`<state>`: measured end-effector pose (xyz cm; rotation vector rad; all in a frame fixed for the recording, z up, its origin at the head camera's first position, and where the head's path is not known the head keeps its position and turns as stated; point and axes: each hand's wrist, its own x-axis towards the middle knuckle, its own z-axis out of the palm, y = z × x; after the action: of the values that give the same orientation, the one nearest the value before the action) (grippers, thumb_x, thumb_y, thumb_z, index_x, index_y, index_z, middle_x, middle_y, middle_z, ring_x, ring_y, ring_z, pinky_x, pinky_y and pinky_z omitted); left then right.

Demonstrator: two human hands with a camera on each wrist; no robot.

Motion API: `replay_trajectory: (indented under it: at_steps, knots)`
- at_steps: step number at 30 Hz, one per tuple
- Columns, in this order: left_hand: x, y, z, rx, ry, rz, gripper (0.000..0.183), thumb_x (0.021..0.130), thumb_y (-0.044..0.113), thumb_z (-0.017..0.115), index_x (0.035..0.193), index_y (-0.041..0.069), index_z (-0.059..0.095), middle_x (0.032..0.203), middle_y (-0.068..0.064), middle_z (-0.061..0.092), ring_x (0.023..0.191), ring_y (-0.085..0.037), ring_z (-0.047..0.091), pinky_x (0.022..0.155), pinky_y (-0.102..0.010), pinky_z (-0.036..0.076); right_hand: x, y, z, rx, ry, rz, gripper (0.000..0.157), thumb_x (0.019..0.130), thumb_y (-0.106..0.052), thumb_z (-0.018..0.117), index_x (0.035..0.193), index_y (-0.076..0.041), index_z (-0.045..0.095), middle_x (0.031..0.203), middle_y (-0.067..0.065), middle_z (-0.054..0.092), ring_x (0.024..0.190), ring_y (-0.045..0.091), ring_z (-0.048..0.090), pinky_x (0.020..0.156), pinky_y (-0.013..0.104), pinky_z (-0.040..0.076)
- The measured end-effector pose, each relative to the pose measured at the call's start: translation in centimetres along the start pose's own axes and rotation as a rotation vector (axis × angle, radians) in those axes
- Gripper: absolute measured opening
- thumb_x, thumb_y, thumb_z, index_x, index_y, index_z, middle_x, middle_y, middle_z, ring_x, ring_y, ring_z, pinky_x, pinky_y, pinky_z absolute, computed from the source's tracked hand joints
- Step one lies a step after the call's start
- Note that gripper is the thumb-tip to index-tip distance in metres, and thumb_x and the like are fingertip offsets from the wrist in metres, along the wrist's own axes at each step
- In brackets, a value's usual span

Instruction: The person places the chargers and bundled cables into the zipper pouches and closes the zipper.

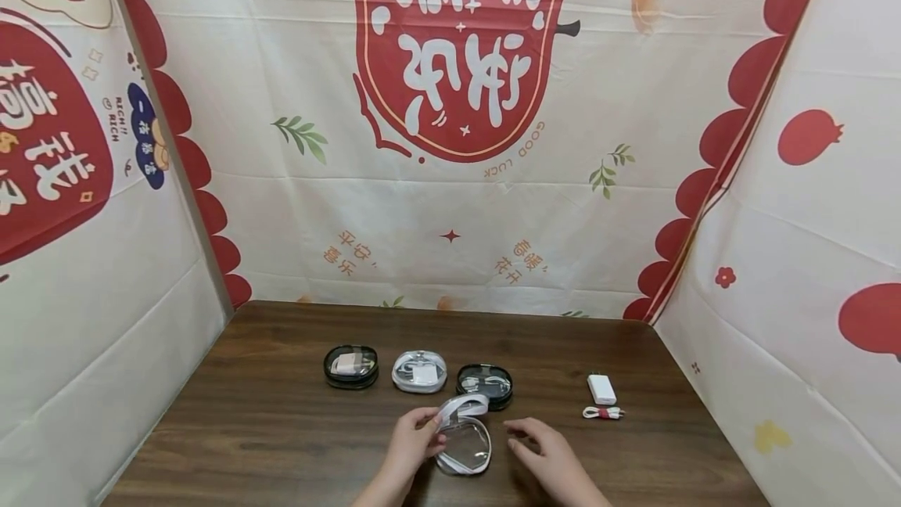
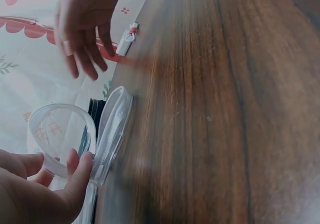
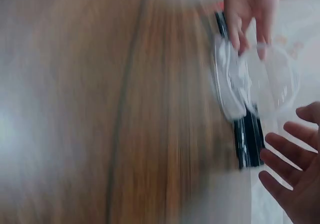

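Observation:
A clear zip pouch with white trim (image 1: 464, 448) stands unzipped near the front of the table, its lid raised. My left hand (image 1: 414, 438) pinches the pouch's lid side between thumb and fingers; the left wrist view shows the round lid (image 2: 62, 136) tipped away from the pouch body (image 2: 115, 129). Nothing shows inside the pouch. To its right, my right hand (image 1: 545, 456) hovers apart from it, fingers loosely spread and holding nothing. In the right wrist view the right hand's fingers (image 3: 287, 156) point toward the raised lid.
Behind the pouch stand a black-trimmed pouch (image 1: 484, 386), a white-trimmed pouch (image 1: 419, 372) and another black-trimmed pouch (image 1: 350, 367), all with contents. A white charger (image 1: 601, 389) and a bundled white cable with a red tie (image 1: 602, 413) lie at the right. Printed cloth walls surround the wooden table (image 1: 246, 429).

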<state>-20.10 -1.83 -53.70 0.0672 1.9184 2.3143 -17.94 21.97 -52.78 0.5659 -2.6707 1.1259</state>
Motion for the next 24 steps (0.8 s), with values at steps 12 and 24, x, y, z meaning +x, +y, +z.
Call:
replay_trajectory:
  at_steps: [12, 24]
  knots:
    - [0.4, -0.4, 0.2, 0.012, 0.012, -0.006, 0.029, 0.088, 0.004, 0.052, 0.109, -0.016, 0.051, 0.083, -0.012, 0.060, 0.065, -0.015, 0.058, 0.065, -0.039, 0.053, -0.3, 4.3, -4.5, -0.111, 0.242, 0.390, 0.019, 0.084, -0.013, 0.061, 0.101, -0.006, 0.064, 0.089, 0.001, 0.062, 0.082, 0.015, 0.056, 0.072, 0.032, 0.045]
    - [0.5, -0.3, -0.1, 0.019, 0.018, -0.017, 0.030, 0.088, 0.003, 0.052, 0.109, -0.018, 0.049, 0.080, -0.009, 0.060, 0.065, -0.017, 0.058, 0.066, -0.040, 0.053, -0.3, 9.6, -7.9, -0.331, 0.343, 0.445, 0.025, 0.077, -0.013, 0.061, 0.097, 0.001, 0.066, 0.097, 0.023, 0.057, 0.091, 0.040, 0.052, 0.075, 0.050, 0.040]
